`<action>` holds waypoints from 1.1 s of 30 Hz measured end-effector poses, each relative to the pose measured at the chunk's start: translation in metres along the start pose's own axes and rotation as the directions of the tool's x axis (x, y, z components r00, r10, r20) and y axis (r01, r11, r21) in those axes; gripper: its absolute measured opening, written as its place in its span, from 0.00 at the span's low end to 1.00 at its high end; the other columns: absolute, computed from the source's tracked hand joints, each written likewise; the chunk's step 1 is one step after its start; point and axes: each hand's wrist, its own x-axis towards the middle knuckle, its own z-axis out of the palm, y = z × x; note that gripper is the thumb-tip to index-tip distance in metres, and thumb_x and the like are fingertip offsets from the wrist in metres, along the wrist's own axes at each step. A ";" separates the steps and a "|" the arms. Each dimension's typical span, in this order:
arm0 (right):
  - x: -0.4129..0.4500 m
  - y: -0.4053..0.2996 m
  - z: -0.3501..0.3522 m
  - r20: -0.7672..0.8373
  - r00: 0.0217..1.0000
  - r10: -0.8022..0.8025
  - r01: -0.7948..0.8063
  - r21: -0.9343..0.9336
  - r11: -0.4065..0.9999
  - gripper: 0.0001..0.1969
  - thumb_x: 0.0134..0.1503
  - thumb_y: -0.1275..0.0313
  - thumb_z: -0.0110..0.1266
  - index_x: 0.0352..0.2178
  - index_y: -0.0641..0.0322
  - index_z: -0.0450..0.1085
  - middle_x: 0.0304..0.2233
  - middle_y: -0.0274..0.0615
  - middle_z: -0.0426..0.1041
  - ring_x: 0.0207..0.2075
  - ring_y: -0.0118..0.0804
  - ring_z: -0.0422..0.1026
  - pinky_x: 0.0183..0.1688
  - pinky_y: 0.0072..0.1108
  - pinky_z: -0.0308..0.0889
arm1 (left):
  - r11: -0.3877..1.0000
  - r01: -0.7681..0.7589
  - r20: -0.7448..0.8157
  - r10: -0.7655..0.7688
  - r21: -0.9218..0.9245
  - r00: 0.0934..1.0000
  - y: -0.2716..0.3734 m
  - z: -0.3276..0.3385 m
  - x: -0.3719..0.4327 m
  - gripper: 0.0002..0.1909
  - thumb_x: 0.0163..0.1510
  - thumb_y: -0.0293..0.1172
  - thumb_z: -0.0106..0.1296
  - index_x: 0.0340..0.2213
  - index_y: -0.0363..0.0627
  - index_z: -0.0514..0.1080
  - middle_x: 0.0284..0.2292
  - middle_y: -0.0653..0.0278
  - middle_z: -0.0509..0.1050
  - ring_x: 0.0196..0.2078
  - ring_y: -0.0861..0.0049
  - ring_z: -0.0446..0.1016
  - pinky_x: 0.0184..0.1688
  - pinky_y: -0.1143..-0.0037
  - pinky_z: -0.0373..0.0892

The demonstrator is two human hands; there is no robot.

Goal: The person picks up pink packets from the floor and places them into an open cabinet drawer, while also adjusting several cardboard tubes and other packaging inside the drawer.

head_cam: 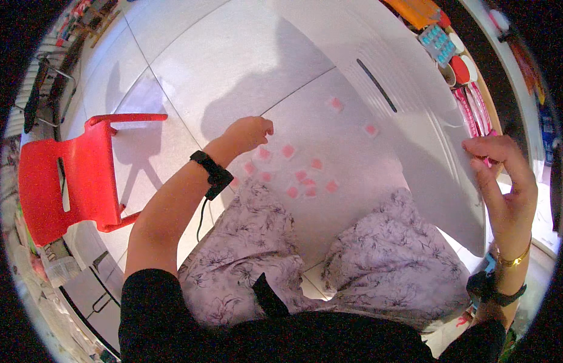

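Observation:
My left hand [252, 132] hangs over the pale tiled floor with its fingers curled; whether anything sits between the fingertips is hidden. Below and to its right lie several small whitish squares with pink centres [288, 151], scattered between my hand and my knees. Two more such squares [370, 129] lie farther out to the right. At the far right, my right hand [508, 170] pinches a small pink item [488, 160] between thumb and fingers. Just beyond that hand, pink-and-white packets [472, 111] lie on a shelf.
A red plastic chair [90, 181] stands at the left. A large white panel with a dark slot [376, 86] rises on the right. Above the packets, the shelf holds a blister pack of blue pills [438, 45] and a red-and-white round container [460, 69]. Patterned fabric [254, 240] covers my legs.

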 end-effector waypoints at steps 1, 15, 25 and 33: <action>0.002 -0.005 0.003 0.005 1.000 0.022 -0.022 0.017 1.000 0.09 0.67 0.78 0.66 0.47 0.60 0.83 0.45 0.35 0.85 0.44 0.28 0.80 0.40 0.18 0.70 | 1.000 -0.008 0.021 0.009 -0.002 1.000 -0.017 0.012 -0.004 0.15 0.60 0.32 0.69 0.47 0.45 0.80 0.44 0.54 0.85 0.49 0.50 0.84 0.51 0.55 0.79; 0.020 -0.019 0.009 0.072 0.996 0.047 -0.046 -0.021 0.999 0.09 0.65 0.79 0.67 0.46 0.58 0.83 0.44 0.37 0.86 0.41 0.31 0.81 0.38 0.21 0.71 | 0.868 -0.220 0.092 0.200 0.445 0.976 -0.023 0.068 -0.009 0.13 0.59 0.31 0.66 0.46 0.47 0.80 0.46 0.55 0.82 0.51 0.55 0.83 0.51 0.59 0.82; 0.024 -0.019 0.011 0.058 0.998 0.026 -0.027 0.014 1.000 0.10 0.63 0.80 0.68 0.46 0.61 0.83 0.43 0.41 0.86 0.44 0.40 0.82 0.48 0.28 0.75 | 0.862 -0.177 0.121 0.135 0.476 0.983 -0.028 0.088 -0.005 0.04 0.61 0.29 0.62 0.39 0.48 0.82 0.43 0.57 0.83 0.50 0.57 0.84 0.49 0.62 0.82; 0.022 -0.001 -0.005 0.117 0.993 0.030 -0.036 0.049 0.998 0.10 0.62 0.78 0.68 0.45 0.62 0.83 0.42 0.45 0.85 0.42 0.45 0.84 0.49 0.31 0.77 | 0.895 -0.269 0.074 0.260 0.356 0.963 0.018 0.039 0.009 0.13 0.60 0.41 0.69 0.40 0.45 0.81 0.39 0.55 0.82 0.47 0.52 0.83 0.48 0.58 0.81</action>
